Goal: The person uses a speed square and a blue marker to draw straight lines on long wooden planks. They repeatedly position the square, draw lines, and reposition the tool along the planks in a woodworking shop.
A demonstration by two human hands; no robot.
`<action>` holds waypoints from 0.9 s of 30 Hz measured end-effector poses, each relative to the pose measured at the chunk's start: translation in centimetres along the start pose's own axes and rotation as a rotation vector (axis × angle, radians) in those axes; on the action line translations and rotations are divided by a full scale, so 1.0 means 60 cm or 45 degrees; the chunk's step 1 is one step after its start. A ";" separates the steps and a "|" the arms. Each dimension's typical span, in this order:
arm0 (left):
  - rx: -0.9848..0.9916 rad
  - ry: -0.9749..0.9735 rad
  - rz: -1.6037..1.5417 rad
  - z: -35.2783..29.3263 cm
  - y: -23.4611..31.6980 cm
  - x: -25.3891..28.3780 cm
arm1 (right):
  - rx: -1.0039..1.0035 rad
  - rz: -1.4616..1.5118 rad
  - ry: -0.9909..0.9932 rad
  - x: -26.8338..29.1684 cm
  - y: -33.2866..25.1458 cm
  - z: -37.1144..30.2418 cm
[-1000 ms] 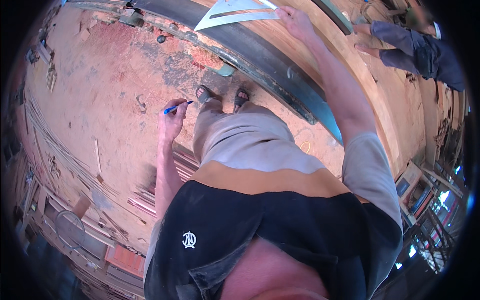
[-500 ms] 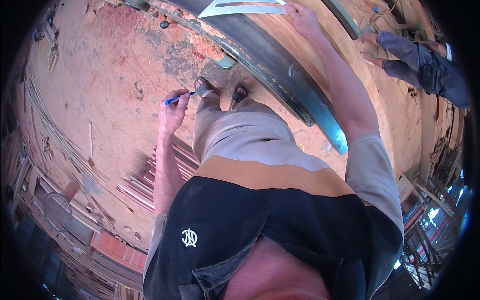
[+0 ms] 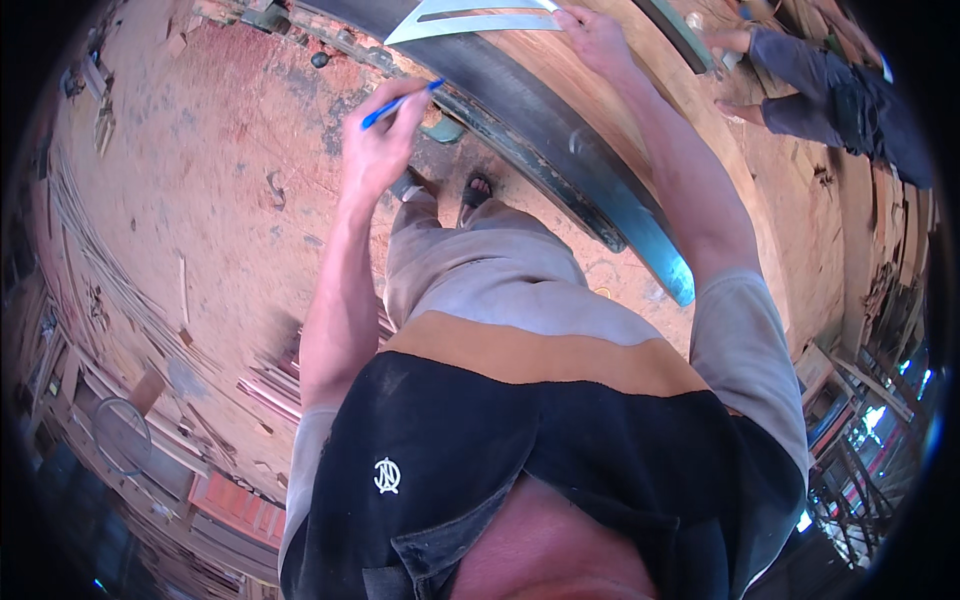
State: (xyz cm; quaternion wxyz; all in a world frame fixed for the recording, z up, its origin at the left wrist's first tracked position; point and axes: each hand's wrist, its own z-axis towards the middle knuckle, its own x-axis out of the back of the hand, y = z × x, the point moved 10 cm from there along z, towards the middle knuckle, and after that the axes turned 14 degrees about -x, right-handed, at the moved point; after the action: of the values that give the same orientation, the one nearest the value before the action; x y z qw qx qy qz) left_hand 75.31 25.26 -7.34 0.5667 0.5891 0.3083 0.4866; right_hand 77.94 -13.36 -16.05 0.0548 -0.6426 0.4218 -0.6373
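My left hand (image 3: 378,150) is closed around a blue pen (image 3: 385,112), raised near the front edge of a dark metal machine table (image 3: 570,140). The pen's tip points to the upper right, towards that table. At the top of the view my right hand (image 3: 598,42) grips the right end of a pale, slotted triangular set square (image 3: 470,26). This square lies over the table's dark edge and a light-brown wooden board (image 3: 625,118). Its upper part is cut off by the picture's top rim.
Another person in dark trousers (image 3: 840,110) is at the far right, beyond the board. Reddish sawdust and scraps cover the floor (image 3: 230,150). Thin wood strips (image 3: 110,255) lie at the left, and stacked slats (image 3: 270,385) behind my left arm. A round-framed guard (image 3: 122,435) stands lower left.
My left hand has moved up and to the right with the pen, closer to the table edge. The set square and my right hand have shifted slightly left in view.
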 end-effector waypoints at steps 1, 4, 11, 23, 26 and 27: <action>-0.103 0.008 -0.038 0.026 0.026 -0.026 | 0.000 -0.032 0.008 -0.002 0.000 0.000; -0.321 -0.093 0.044 0.088 0.082 -0.103 | 0.090 0.069 0.071 0.008 -0.014 -0.006; -0.293 -0.325 0.240 0.155 0.067 -0.209 | 0.022 0.041 0.048 0.014 -0.022 -0.011; -0.310 -0.363 0.505 0.157 0.104 -0.202 | 0.088 0.002 0.059 0.014 -0.033 -0.015; -0.339 -0.345 0.522 0.163 0.099 -0.210 | -0.097 0.045 -0.067 -0.004 -0.005 -0.007; -0.288 -0.343 0.535 0.166 0.090 -0.199 | -0.022 0.013 -0.002 0.003 -0.015 -0.008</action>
State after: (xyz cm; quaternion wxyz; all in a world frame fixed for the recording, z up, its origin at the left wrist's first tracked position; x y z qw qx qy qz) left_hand 79.47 9.79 -3.65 0.5512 0.6327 0.0448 0.5420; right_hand 77.91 -12.69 -15.28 0.0528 -0.6415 0.4305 -0.6327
